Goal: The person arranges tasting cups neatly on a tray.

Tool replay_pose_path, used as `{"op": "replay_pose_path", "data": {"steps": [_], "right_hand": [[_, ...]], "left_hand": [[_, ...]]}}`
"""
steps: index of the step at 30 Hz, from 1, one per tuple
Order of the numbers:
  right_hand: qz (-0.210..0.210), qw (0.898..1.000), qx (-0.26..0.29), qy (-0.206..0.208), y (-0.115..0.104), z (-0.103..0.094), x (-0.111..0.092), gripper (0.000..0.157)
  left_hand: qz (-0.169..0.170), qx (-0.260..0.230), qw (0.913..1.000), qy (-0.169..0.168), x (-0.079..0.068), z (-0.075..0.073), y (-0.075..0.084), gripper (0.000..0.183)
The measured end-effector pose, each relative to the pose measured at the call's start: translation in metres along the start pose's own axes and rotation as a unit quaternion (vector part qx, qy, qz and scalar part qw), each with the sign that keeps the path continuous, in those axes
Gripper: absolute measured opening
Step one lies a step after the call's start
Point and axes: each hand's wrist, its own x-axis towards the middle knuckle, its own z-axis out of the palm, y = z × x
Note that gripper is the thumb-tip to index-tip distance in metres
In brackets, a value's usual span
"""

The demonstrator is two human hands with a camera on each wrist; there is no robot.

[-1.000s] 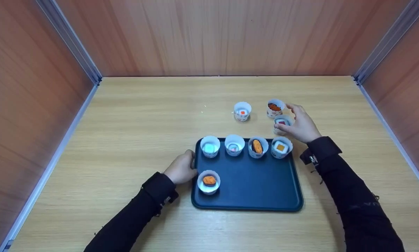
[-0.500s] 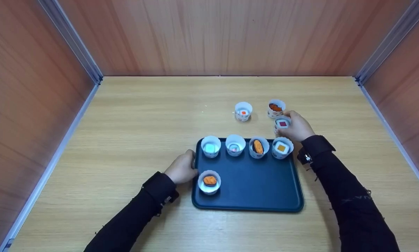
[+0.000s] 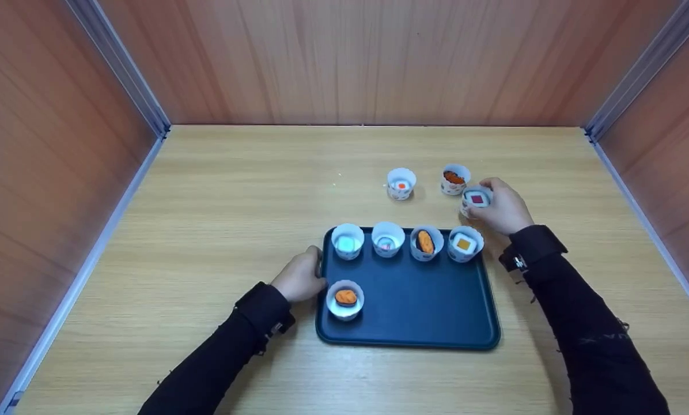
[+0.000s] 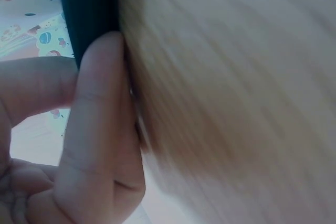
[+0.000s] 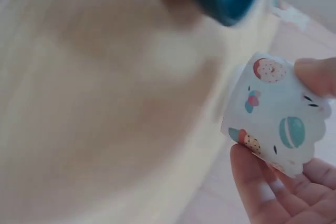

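My left hand (image 3: 300,275) pinches the left rim of a dark teal tray (image 3: 419,311); the left wrist view shows a finger and thumb on that rim. Just beyond the tray's far right corner, my right hand (image 3: 504,207) grips a white paper cup (image 5: 273,114) printed with sweets, thumb on one side and fingers on the other. A white square piece with a dark red centre (image 3: 477,199) lies inside this cup. In the tray's back row stand cups with a mint piece (image 3: 346,244), a pale piece, an orange piece (image 3: 425,242) and a yellow-centred white square (image 3: 464,244).
One more cup with an orange piece (image 3: 345,297) stands at the tray's left, near my left hand. Behind the tray, a cup with a small red-orange spot (image 3: 401,184) and a cup with reddish-brown filling (image 3: 454,178) stand on the table. Wooden panels (image 3: 356,63) enclose the table.
My right hand has closed round the cup with the dark red centre and shifted it slightly to the right, away from the reddish-brown one. My left hand keeps its place on the tray.
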Motion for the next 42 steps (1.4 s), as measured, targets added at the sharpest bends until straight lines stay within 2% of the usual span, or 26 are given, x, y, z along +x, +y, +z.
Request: {"op": "replay_pose_path", "data": {"steps": [7,12,21,24,27,31,36,42], "right_hand": [[-0.041,0.999,0.007,0.014,-0.027,-0.014,-0.024,0.067],[-0.092,0.996,0.006,0.012,-0.050,-0.012,-0.045,0.066],[-0.189,0.981,0.016,-0.027,-0.085,0.015,-0.081,0.060],[-0.214,0.975,0.016,-0.052,-0.093,0.029,-0.092,0.059],[-0.234,0.969,-0.007,-0.084,-0.098,0.043,-0.100,0.060],[-0.228,0.962,-0.037,-0.143,-0.103,0.060,-0.105,0.059],[-0.191,0.955,-0.038,-0.221,-0.104,0.077,-0.110,0.059],[-0.172,0.946,-0.038,-0.271,-0.102,0.091,-0.113,0.060]], "left_hand": [[-0.001,-0.002,1.0000,0.001,0.000,0.000,0.001,0.035],[-0.004,-0.003,1.0000,0.000,0.000,-0.001,0.001,0.035],[0.013,-0.006,0.9999,0.006,0.000,0.001,0.001,0.033],[0.014,-0.008,0.9999,0.006,0.000,0.002,0.001,0.034],[0.011,-0.005,0.9999,0.006,0.001,0.001,0.002,0.035],[0.006,-0.004,1.0000,0.004,0.001,0.001,0.002,0.037],[0.002,-0.006,1.0000,0.003,0.002,0.002,0.000,0.038],[-0.008,-0.004,1.0000,0.002,0.002,0.001,0.000,0.036]]}}
